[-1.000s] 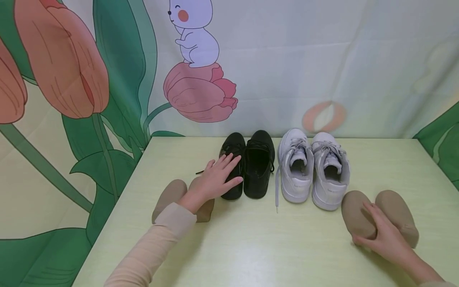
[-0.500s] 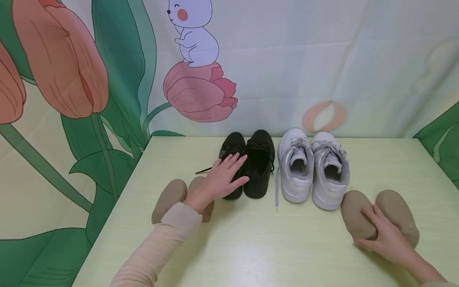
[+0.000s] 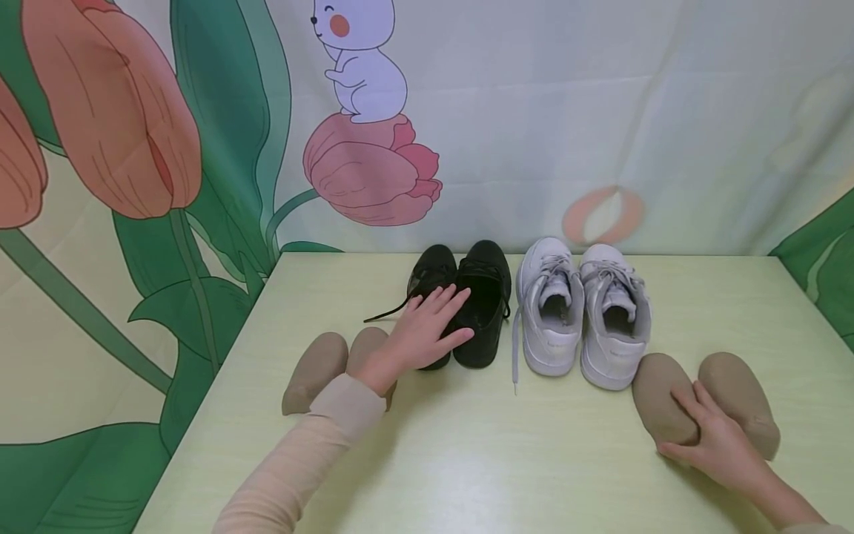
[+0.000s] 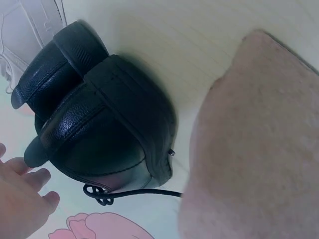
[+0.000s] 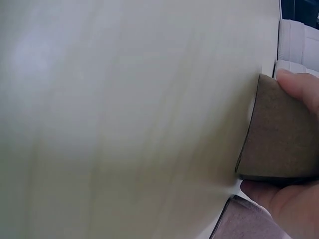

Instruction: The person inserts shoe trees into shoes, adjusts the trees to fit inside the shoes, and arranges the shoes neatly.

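My left hand (image 3: 427, 330) is spread above the pair of black shoes, hiding part of the left black shoe (image 3: 435, 261); the right black shoe (image 3: 482, 326) stands beside it. In the left wrist view that hand (image 4: 22, 194) shows apart from the black shoes (image 4: 114, 124), its fingertips near them. Far right, my right hand (image 3: 723, 449) grips a tan, rounded, slipper-shaped piece (image 3: 663, 397) by its sides. A matching tan piece (image 3: 737, 397) lies just to its right. In the right wrist view, thumb and fingers span the held piece (image 5: 281, 134).
A pair of white sneakers (image 3: 552, 334) stands between the black shoes and the right tan pair. Another tan pair (image 3: 316, 371) lies at the left, partly under my left forearm. A loose black lace (image 3: 387, 315) trails left. A printed cloth (image 3: 534, 133) hangs behind the table.
My left hand has moved right across the black shoes, uncovering more of the lace. The tan piece in my right hand has shifted very slightly left, widening the gap to its mate.
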Demonstrator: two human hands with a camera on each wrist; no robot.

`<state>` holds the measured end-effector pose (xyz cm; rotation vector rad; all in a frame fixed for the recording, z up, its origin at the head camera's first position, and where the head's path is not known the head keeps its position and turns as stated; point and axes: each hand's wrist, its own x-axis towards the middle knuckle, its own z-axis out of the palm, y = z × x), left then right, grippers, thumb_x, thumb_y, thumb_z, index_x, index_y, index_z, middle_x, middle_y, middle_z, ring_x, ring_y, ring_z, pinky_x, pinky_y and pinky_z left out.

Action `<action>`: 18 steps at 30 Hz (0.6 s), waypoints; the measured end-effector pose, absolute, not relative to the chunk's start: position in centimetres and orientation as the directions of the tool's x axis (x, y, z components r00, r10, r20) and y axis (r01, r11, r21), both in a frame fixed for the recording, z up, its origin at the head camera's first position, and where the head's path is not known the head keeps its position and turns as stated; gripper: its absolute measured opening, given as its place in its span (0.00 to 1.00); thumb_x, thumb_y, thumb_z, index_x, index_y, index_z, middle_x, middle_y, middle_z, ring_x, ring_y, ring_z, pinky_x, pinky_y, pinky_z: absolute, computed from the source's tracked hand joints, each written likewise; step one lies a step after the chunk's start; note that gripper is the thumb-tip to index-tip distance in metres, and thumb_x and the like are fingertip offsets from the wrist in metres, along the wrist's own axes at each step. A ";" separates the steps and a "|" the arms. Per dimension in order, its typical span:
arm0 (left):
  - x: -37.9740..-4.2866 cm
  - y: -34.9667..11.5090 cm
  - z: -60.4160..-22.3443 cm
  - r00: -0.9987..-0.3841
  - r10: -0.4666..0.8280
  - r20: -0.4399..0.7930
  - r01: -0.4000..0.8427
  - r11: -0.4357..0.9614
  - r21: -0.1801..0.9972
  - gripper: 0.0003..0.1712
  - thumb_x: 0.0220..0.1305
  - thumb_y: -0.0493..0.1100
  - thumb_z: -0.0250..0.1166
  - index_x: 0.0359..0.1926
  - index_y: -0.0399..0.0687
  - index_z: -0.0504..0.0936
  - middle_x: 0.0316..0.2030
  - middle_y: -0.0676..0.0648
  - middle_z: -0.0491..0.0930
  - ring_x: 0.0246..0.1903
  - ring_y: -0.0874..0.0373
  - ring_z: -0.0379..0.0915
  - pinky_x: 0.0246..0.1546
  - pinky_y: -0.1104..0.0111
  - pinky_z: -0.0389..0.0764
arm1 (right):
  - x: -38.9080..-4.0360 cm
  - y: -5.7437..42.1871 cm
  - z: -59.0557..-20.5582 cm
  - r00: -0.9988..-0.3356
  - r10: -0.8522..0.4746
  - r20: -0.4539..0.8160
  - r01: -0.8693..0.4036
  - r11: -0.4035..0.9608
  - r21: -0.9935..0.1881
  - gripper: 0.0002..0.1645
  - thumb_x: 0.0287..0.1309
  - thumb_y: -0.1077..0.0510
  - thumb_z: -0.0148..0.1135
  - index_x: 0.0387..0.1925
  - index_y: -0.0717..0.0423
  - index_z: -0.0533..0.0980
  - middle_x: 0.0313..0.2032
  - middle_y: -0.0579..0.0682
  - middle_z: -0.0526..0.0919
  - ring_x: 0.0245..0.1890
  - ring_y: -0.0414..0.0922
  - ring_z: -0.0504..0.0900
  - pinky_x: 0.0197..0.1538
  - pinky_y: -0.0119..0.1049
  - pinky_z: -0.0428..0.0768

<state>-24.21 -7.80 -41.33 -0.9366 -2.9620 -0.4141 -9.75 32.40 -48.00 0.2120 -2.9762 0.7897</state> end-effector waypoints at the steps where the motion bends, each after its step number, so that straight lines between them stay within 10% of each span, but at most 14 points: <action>1: -24.2 -7.7 -41.4 -0.820 0.565 0.087 0.567 0.785 0.250 0.38 0.63 0.64 0.43 0.69 0.59 0.46 0.68 0.46 0.50 0.68 0.49 0.45 0.64 0.49 0.48 | -9.8 32.4 -48.0 -0.990 -0.116 0.080 -0.140 0.861 -0.488 0.55 0.32 0.50 0.74 0.59 0.74 0.58 0.58 0.82 0.50 0.50 0.77 0.61 0.45 0.64 0.65; 18: -24.2 -4.9 -41.4 -0.801 0.591 0.094 0.592 0.761 0.263 0.37 0.63 0.65 0.41 0.69 0.59 0.45 0.68 0.46 0.50 0.68 0.49 0.46 0.64 0.49 0.49 | -10.1 32.7 -47.5 -0.991 -0.092 0.096 -0.129 0.847 -0.516 0.57 0.35 0.53 0.72 0.63 0.71 0.52 0.60 0.82 0.42 0.53 0.79 0.54 0.46 0.68 0.61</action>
